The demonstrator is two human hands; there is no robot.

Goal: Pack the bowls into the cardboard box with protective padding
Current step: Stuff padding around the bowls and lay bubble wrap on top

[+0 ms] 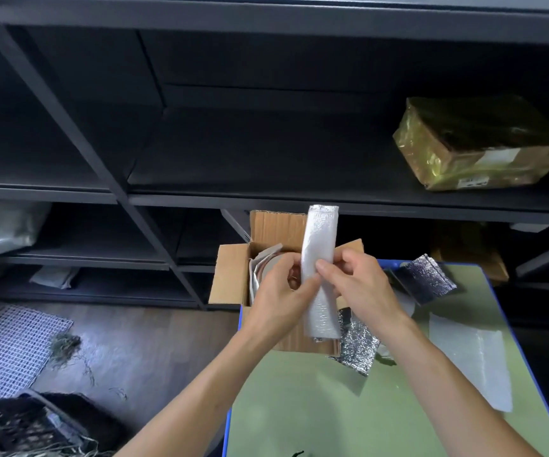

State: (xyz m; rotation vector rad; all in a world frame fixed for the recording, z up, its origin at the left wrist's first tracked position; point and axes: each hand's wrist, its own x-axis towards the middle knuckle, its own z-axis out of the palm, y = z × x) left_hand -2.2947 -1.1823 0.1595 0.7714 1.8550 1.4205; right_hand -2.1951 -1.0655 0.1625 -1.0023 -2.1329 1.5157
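Two hands (278, 293), one padding roll (320, 239), one cardboard box (230, 275)

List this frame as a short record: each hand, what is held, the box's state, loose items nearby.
left hand: pinches the white padding strip
right hand: pinches the same strip
strip: held upright over the cardboard box
box: flaps open, on the green table; rounded wrapped contents, bowls not clearly visible
loose on table: silver foil padding pieces, white sheet
shelf: gold-wrapped parcel
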